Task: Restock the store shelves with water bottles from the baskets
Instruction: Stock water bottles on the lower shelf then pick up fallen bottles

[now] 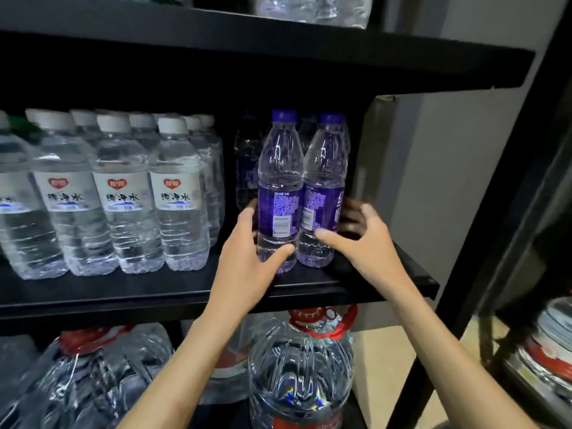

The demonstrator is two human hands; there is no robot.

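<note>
Restocking looks well advanced: white-capped bottles [123, 196] fill the shelf [154, 292] at nine o'clock of the hands, and more purple bottles [247, 168] stand in the dark at twelve o'clock. The left hand [247, 252] curls round the left purple bottle [280, 181], thumb across its lower front. The right hand [368, 239] wraps the right purple bottle [323, 187], fingers behind it. Both stand upright and touching near the shelf's front; whether they are set down I cannot tell. No basket shows, so the remaining stock is unknown.

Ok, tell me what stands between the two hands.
Head view: the left bottle and right bottle, purple-labelled, upright, side by side, gripped by the left hand and right hand.
</note>
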